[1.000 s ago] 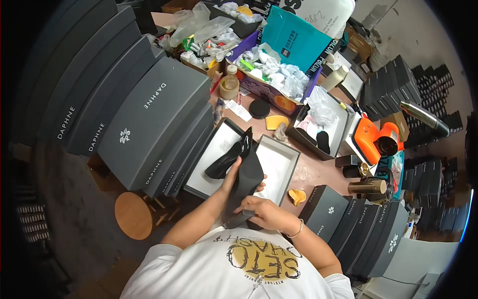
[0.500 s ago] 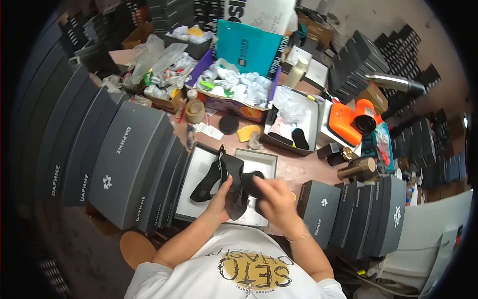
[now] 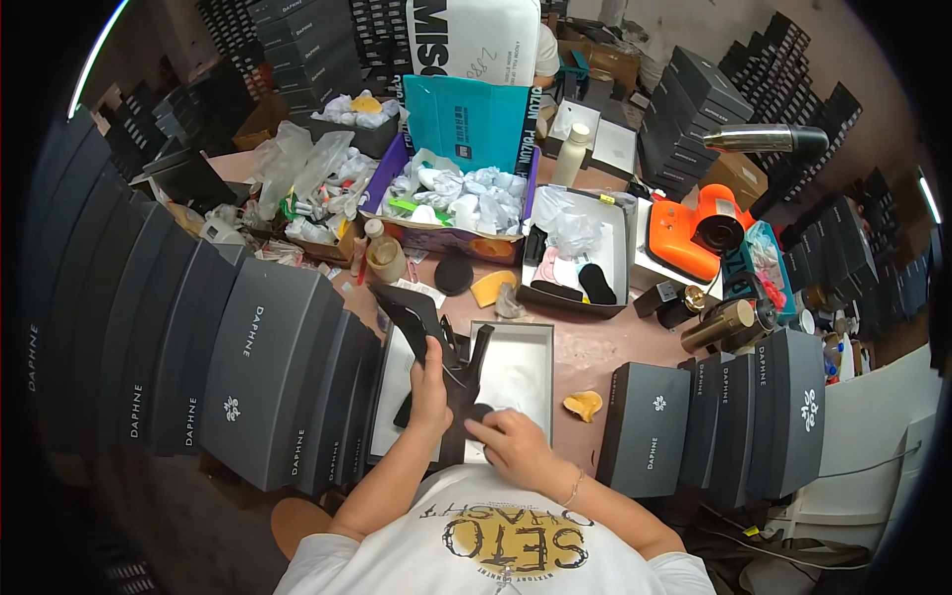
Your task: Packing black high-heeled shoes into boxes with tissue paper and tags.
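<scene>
Black shoe, tilted, held over the open grey box at the desk's near edge: that is what I follow from my remote seat. Widest in my view is the desk, tall stacks of dark boxes lining its left edge. Toward its far edge I see a purple box heaped with crumpled white stuff. Of the hands, the left has its fingers wrapped around the shoe; the right curls its fingers against a dark rounded piece, and whether they grip it I cannot tell. Smallest, a yellow lump lies just right of the grey box.
</scene>
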A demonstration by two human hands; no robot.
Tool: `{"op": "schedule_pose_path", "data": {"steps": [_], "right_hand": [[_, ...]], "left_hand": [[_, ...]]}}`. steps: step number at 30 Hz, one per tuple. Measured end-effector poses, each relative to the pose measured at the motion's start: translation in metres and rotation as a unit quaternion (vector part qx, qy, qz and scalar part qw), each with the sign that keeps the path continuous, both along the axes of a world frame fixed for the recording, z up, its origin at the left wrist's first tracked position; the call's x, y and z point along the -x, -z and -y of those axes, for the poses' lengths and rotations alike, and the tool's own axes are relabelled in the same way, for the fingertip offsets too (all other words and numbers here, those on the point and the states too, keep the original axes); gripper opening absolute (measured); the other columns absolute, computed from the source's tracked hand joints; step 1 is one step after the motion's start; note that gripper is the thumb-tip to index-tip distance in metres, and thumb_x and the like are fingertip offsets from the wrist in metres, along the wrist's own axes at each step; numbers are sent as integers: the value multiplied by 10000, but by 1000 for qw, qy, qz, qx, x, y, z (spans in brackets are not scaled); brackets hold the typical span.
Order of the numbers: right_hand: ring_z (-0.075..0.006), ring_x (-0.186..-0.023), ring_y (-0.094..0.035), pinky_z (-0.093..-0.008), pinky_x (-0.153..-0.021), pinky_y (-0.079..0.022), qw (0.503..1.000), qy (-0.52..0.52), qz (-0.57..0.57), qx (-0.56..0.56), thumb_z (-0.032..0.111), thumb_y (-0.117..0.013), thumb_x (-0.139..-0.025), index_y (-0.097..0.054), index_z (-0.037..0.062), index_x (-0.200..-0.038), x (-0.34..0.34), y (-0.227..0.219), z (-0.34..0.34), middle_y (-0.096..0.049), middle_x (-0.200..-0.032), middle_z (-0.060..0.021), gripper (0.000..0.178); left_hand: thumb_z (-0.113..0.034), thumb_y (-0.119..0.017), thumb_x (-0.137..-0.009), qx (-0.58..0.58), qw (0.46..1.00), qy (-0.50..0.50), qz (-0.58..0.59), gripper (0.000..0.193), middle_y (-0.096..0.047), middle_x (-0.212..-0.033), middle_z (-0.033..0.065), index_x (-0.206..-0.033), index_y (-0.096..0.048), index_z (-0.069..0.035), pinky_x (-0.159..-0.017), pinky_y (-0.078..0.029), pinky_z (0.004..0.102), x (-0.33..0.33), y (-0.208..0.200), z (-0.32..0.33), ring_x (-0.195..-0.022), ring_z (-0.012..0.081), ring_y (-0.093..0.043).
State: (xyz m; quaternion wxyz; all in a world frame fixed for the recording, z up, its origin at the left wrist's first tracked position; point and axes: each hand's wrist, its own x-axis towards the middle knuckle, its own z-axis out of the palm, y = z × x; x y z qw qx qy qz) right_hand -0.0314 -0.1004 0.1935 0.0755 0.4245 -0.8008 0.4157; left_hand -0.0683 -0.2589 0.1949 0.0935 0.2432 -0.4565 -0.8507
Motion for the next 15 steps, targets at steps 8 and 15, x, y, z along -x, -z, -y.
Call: {"op": "schedule_pose_path", "data": {"steps": [8,15], "right_hand": [[-252,-853,-549,-354,-751,-463,999,34,14,-30,-31,-597,-711,-568,46,-1219,11,-4,-11,-551,-981,-99,515],[-330,-928,-557,-350,-833,-473,976,99,165,99,-45,-532,-769,-544,-2,-1233,19,-23,8,-535,-1043,-183,466]], "left_hand": [[-494,-489,-933,-179,983,29,7,474,-636,-860,79,-1020,-592,-40,-651,-530,281,4,4,15,-745,179,-640],[-542,-528,-881,-186,970,157,-27,558,-672,-908,84,-1044,-607,-14,-698,-555,288,-4,3,9,-766,167,-662]]}}
